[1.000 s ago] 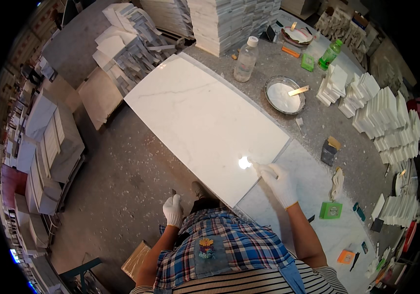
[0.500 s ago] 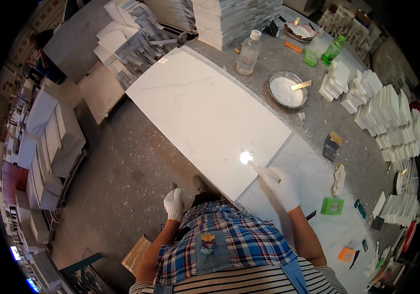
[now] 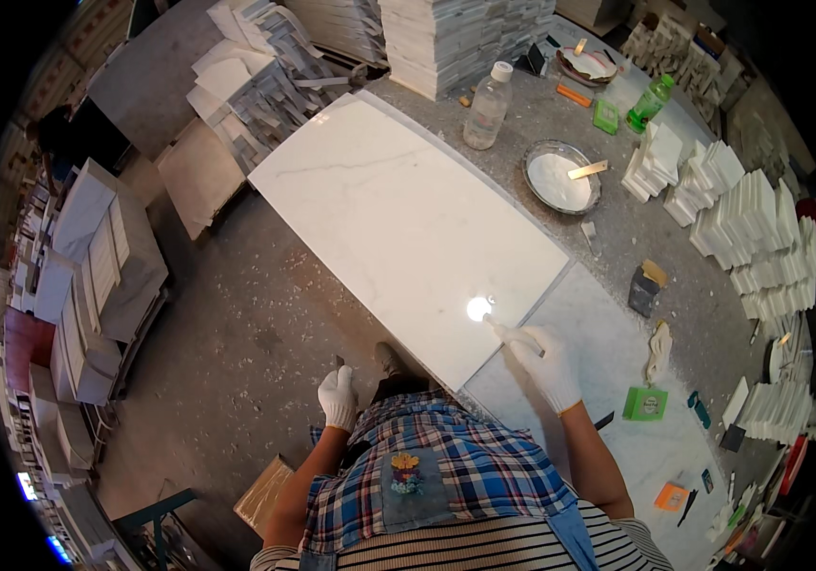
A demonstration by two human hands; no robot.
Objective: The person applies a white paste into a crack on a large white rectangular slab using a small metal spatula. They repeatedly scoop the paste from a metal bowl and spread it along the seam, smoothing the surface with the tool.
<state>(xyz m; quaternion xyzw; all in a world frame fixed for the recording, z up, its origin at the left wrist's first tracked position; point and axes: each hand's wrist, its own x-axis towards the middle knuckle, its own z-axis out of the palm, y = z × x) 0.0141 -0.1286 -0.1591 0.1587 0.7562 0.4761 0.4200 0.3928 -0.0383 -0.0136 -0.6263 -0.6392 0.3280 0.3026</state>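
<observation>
Left hand (image 3: pixel 338 403): gloved, fist closed around a small dark tool (image 3: pixel 339 362), off the slab's near side, not touching it. White slab (image 3: pixel 398 219): ahead and right of that fist, lying flat, long axis upper left to lower right. Right hand (image 3: pixel 543 364) is nearer: at the slab's lower-right end, fingers drawn narrow, tips beside a glare spot (image 3: pixel 477 308); slab runs ahead-left from it. Can't tell if those fingers pinch anything. Bowl of white paste (image 3: pixel 553 183) sits beyond the far long edge. Green box (image 3: pixel 645 403): right of the right hand, apart.

1 dark object (image 3: pixel 339 362) partly hidden in left hand (image 3: pixel 338 398); striped shirt (image 3: pixel 446 552) cut by lower edge.
</observation>
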